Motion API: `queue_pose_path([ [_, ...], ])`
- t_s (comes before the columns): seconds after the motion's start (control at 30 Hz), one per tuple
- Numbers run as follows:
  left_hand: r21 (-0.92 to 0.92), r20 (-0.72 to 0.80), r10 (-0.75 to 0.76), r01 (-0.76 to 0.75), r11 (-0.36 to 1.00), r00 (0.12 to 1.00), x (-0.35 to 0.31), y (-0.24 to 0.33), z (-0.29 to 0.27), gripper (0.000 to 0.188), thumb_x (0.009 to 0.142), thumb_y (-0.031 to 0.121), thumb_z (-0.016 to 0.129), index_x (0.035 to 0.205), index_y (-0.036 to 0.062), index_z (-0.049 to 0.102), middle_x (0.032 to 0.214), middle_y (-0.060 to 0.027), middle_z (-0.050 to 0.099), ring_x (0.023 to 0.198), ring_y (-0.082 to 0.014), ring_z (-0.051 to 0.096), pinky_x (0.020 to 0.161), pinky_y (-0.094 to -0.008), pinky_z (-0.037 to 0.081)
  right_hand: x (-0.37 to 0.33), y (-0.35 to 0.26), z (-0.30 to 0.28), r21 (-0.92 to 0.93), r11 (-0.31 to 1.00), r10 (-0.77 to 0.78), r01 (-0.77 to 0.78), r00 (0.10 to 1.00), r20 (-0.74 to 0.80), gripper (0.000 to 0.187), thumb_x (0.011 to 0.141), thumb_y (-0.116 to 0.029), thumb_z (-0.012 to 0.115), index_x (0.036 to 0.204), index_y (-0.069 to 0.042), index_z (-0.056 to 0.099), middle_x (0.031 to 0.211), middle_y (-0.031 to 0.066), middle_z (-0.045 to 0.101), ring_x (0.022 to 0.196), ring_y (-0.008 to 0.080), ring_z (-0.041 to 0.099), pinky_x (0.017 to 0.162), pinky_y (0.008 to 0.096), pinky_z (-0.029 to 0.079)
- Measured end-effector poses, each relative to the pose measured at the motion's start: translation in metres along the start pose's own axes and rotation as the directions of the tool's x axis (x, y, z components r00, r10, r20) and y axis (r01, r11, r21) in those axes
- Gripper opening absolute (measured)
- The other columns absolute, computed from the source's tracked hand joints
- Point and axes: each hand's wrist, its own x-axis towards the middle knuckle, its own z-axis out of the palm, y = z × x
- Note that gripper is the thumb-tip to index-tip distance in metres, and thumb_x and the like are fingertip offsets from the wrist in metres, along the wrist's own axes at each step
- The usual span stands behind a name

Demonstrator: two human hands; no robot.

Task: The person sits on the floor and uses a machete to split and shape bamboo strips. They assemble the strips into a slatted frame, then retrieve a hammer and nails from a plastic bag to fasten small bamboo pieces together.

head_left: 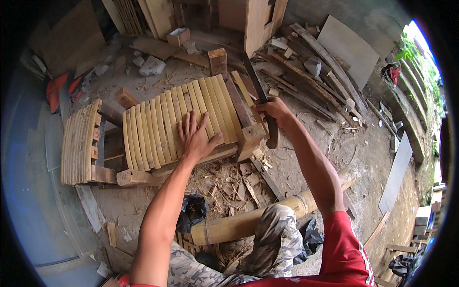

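Observation:
My left hand (pixel 197 138) lies with fingers spread on the row of bamboo slats (pixel 158 126), which covers a wooden frame like a bench or chair. In my right hand (pixel 273 112) is a machete (pixel 255 79); its dark blade points away from me and its brown wooden handle sticks out below the fist. A loose-looking bamboo strip (pixel 243 87) slants beside the blade, its lower end near my right fingers; whether they touch it I cannot tell. Below it stands a square wooden post (pixel 250 138) at the frame's near right corner.
A thick bamboo pole (pixel 234 228) lies across in front of my knees. Wood shavings and scraps (pixel 229 186) cover the ground beside the frame. A pile of old planks (pixel 306 71) lies at the far right, and a slatted panel (pixel 79 143) stands on the frame's left end.

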Motion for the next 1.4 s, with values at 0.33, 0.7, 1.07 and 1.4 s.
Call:
queue_pose_path([
  [0.33, -0.023, -0.041, 0.006, -0.007, 1.000, 0.999, 0.002, 0.000, -0.002, 0.087, 0.084, 0.071, 0.049, 0.149, 0.0148, 0.037, 0.155, -0.0238, 0.023, 0.147, -0.0368, 0.013, 0.118, -0.0554, 0.003, 0.030, 0.013, 0.026, 0.007, 0.999, 0.044, -0.044, 0.999, 0.007, 0.020, 0.076, -0.011, 0.080, 0.091, -0.003, 0.069, 0.083, 0.0057, 0.067, 0.071, 0.0164, 0.063, 0.054, 0.0318, 0.049],
  [0.7, 0.006, -0.024, -0.002, 0.002, 1.000, 1.000, 0.003, 0.001, -0.005, 0.086, 0.085, 0.073, 0.045, 0.149, 0.0173, 0.036, 0.156, -0.0192, 0.023, 0.147, -0.0347, 0.013, 0.118, -0.0557, 0.004, 0.047, 0.007, 0.033, 0.028, 0.999, 0.038, -0.040, 0.996, 0.079, 0.022, 0.075, -0.010, 0.082, 0.090, -0.003, 0.067, 0.079, 0.0063, 0.067, 0.069, 0.0168, 0.065, 0.052, 0.0303, 0.048],
  [1.07, -0.076, -0.033, -0.017, 0.015, 0.997, 0.999, 0.003, 0.000, -0.008, 0.087, 0.081, 0.069, 0.053, 0.148, 0.0155, 0.038, 0.155, -0.0215, 0.024, 0.147, -0.0370, 0.015, 0.117, -0.0573, 0.005, 0.038, 0.004, 0.042, -0.077, 0.992, 0.110, -0.103, 0.990, 0.093, 0.029, 0.075, -0.015, 0.084, 0.094, -0.001, 0.066, 0.086, 0.0076, 0.068, 0.072, 0.0169, 0.065, 0.055, 0.0316, 0.052],
  [1.4, -0.106, -0.075, 0.009, -0.017, 0.994, 0.997, -0.001, -0.001, -0.009, 0.088, 0.080, 0.073, 0.051, 0.147, 0.0164, 0.042, 0.155, -0.0196, 0.025, 0.146, -0.0352, 0.016, 0.117, -0.0577, 0.002, 0.018, 0.003, 0.039, -0.143, 0.983, 0.119, -0.112, 0.992, 0.039, 0.049, 0.079, -0.040, 0.081, 0.100, 0.002, 0.065, 0.082, 0.0088, 0.068, 0.071, 0.0170, 0.066, 0.054, 0.0310, 0.052],
])
